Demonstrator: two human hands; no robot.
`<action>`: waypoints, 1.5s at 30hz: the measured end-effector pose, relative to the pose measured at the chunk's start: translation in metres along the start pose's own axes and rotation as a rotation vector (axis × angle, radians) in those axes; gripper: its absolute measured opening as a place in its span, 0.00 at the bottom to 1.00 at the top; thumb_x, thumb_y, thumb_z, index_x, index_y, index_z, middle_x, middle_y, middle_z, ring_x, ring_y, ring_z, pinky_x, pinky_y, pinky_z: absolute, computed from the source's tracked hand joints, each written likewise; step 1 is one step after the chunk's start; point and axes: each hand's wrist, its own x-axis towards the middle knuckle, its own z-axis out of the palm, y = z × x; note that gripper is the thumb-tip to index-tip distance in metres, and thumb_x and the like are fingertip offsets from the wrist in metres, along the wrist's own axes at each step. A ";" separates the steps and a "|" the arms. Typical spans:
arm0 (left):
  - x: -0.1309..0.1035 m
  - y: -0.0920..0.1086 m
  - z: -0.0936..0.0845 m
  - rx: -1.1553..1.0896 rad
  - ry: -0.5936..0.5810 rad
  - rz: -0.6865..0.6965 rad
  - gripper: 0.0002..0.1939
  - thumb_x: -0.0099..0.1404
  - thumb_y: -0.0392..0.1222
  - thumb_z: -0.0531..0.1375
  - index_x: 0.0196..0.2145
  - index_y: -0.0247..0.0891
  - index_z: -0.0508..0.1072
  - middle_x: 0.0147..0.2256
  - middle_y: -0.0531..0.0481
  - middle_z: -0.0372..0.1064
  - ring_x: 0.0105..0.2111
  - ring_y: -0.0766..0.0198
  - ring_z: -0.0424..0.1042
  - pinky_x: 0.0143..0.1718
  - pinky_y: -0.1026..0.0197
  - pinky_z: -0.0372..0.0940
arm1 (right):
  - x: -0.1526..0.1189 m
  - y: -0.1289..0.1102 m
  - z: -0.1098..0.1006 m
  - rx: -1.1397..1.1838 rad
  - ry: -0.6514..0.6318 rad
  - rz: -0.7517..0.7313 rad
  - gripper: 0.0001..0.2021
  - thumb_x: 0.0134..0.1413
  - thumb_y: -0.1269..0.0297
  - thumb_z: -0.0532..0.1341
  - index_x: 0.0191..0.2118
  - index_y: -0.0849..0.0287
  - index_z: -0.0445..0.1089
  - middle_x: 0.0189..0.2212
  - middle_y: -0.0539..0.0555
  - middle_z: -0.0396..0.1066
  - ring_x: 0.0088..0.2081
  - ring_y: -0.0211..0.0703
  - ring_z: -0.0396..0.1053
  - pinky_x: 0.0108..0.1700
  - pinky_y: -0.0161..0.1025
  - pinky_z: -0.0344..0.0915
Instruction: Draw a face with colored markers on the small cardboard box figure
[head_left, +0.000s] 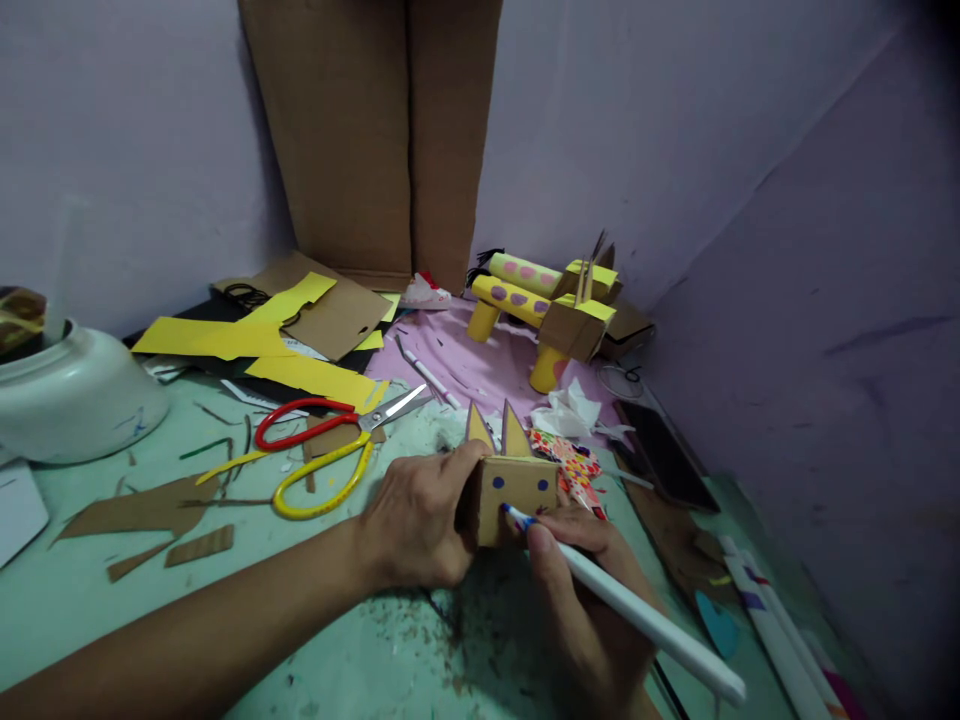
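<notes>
1. A small cardboard box sits in the left hand, whose fingers curl closed round its left side; two pointed ears aim upward, and its dotted front faces the person.
2. The right hand pinches a white marker, blue tip against that front, long axis slanting down to the right.
3. Scissors lie left; spotted tube figures stand behind.

Red-and-yellow-handled scissors at left, pale round pot further left, yellow paper strips beyond the scissors, tall brown cardboard at the far wall, crumpled white tissue near a dark phone at right
</notes>
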 end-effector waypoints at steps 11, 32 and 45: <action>-0.001 -0.001 0.001 0.029 0.012 0.006 0.27 0.49 0.36 0.55 0.49 0.39 0.59 0.29 0.48 0.74 0.25 0.51 0.77 0.23 0.56 0.69 | 0.001 0.002 -0.001 -0.023 -0.033 -0.016 0.05 0.58 0.73 0.63 0.37 0.55 0.70 0.32 0.50 0.74 0.32 0.41 0.74 0.37 0.38 0.73; -0.001 -0.001 0.000 0.019 -0.013 -0.015 0.26 0.49 0.37 0.56 0.48 0.40 0.59 0.29 0.49 0.73 0.25 0.51 0.77 0.23 0.56 0.67 | 0.000 0.001 -0.001 -0.038 -0.016 -0.012 0.03 0.57 0.71 0.64 0.36 0.55 0.71 0.30 0.49 0.74 0.29 0.40 0.73 0.34 0.36 0.72; -0.001 -0.001 0.001 0.017 -0.018 -0.009 0.26 0.51 0.38 0.57 0.49 0.39 0.59 0.30 0.47 0.75 0.26 0.50 0.77 0.23 0.55 0.69 | 0.002 -0.002 -0.002 -0.022 0.005 -0.010 0.03 0.56 0.71 0.64 0.34 0.55 0.71 0.27 0.49 0.73 0.27 0.41 0.73 0.31 0.37 0.71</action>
